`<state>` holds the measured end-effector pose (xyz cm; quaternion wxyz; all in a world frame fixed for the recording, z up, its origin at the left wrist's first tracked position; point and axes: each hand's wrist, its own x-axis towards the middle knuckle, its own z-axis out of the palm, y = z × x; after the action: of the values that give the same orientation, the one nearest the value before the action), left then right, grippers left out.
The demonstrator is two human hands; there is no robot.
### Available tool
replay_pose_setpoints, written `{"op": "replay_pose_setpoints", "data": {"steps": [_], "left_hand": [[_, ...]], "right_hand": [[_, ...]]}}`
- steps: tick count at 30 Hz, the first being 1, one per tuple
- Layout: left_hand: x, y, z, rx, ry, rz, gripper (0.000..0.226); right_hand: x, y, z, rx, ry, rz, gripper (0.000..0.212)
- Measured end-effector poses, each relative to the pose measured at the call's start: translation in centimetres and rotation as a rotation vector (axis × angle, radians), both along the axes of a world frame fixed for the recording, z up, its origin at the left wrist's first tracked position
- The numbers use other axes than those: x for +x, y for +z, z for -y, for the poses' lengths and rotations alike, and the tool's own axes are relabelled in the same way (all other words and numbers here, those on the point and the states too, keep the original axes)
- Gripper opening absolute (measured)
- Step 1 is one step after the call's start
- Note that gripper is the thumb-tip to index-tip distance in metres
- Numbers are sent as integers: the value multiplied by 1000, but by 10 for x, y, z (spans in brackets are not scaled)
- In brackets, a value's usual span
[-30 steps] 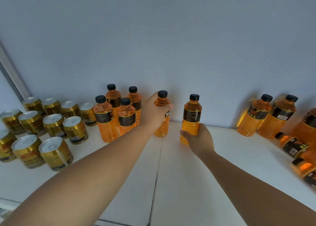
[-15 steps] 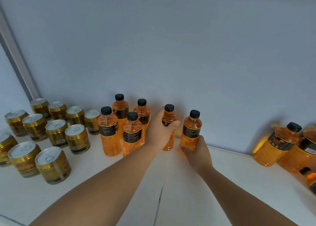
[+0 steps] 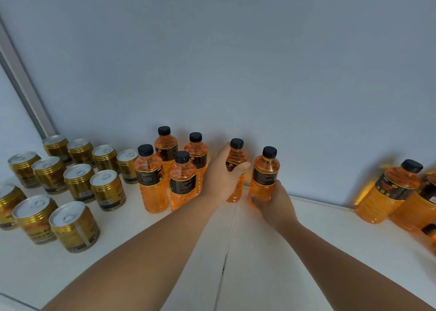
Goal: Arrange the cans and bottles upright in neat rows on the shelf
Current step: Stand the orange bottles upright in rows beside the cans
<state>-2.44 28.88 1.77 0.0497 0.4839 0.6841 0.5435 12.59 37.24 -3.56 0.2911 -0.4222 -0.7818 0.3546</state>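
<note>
My left hand grips an upright orange bottle with a black cap near the back wall. Just right of it, my right hand holds the base of a second upright orange bottle. Both bottles stand on the white shelf. To their left stands a block of several upright orange bottles. Further left, several gold cans stand upright in rows.
At the far right, two larger orange bottles lean against the grey back wall, with another dark-capped bottle partly cut off at the frame edge. A seam runs down the shelf between my arms. A grey post marks the left corner.
Both hands have brought their bottles leftward, closer to the standing block of bottles. The view has shifted, so the leaning bottles on the right sit nearer the frame edge.
</note>
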Motion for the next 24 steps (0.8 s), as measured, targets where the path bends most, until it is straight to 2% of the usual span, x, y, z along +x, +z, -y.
{"op": "replay_pose_setpoints", "data": {"steps": [6, 10, 14, 19, 24], "left_hand": [[-2, -7, 2, 0, 27, 19, 57], [-2, -22, 6, -56, 30, 100, 79], [1, -40, 11, -118, 58, 117, 70], [4, -56, 19, -263, 59, 94, 64], [10, -61, 36, -387, 124, 23, 57]], "right_hand": [[-2, 3, -1, -16, -12, 63, 35], [-3, 5, -1, -62, -11, 98, 41], [4, 3, -1, -88, -35, 147, 46], [15, -2, 8, -130, -137, 227, 84], [31, -6, 25, -89, -180, 259, 79]]}}
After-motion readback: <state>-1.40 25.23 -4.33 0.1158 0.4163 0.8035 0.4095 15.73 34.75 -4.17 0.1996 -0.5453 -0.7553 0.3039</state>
